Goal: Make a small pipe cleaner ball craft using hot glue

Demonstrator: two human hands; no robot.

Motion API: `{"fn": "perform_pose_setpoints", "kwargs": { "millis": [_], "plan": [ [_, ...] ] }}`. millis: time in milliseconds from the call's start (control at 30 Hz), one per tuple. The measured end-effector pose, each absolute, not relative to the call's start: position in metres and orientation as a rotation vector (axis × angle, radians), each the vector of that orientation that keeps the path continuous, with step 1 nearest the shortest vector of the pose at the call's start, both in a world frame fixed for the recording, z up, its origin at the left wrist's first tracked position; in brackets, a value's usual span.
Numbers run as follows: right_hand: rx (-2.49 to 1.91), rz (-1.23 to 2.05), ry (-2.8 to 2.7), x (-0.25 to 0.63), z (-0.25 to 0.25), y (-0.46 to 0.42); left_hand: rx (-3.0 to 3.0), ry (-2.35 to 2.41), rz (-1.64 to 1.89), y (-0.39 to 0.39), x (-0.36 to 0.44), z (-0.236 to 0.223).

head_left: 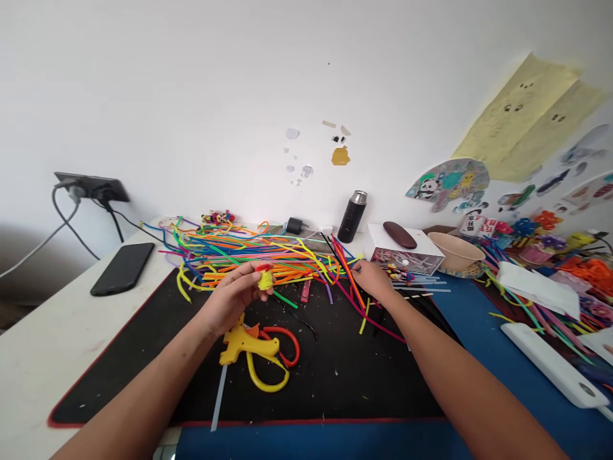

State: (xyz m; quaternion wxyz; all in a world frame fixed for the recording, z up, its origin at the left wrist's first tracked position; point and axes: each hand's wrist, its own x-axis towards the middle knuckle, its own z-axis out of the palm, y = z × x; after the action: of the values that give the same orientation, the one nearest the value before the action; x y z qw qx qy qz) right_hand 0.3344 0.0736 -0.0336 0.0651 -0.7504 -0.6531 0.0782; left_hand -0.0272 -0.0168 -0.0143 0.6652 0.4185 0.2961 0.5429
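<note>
White wall (215, 96), black mat (354, 383) on the table (29, 358). From where I stand: left hand (242, 291) pinches a small yellow-and-red bundle (266, 279) at its fingertips; glue gun (251, 345) and scissors (267, 387) near its wrist. Right hand (373, 281) is at the pipe cleaners (268, 250), fingers narrow, can't tell if gripping any. Bottle (352, 219) beyond it.

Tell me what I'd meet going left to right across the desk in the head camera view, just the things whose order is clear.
Black smartphone → left hand holding a small yellow-and-red bundle → black power adapter → black vacuum flask → brown glasses case → beige bowl → long white device
</note>
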Motion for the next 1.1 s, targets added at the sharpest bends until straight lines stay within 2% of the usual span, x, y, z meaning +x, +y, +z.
{"fn": "perform_pose_setpoints", "kwargs": {
  "millis": [500,1100],
  "plan": [
    [-2.293,0.190,-2.024,0.322,-0.026,0.072,0.995,0.652,1.191,-0.020,-0.024,-0.012],
    [-2.271,0.166,-1.913,0.350,-0.016,0.057,1.005,0.621,1.177,-0.019,-0.026,-0.014]
  ]
}}
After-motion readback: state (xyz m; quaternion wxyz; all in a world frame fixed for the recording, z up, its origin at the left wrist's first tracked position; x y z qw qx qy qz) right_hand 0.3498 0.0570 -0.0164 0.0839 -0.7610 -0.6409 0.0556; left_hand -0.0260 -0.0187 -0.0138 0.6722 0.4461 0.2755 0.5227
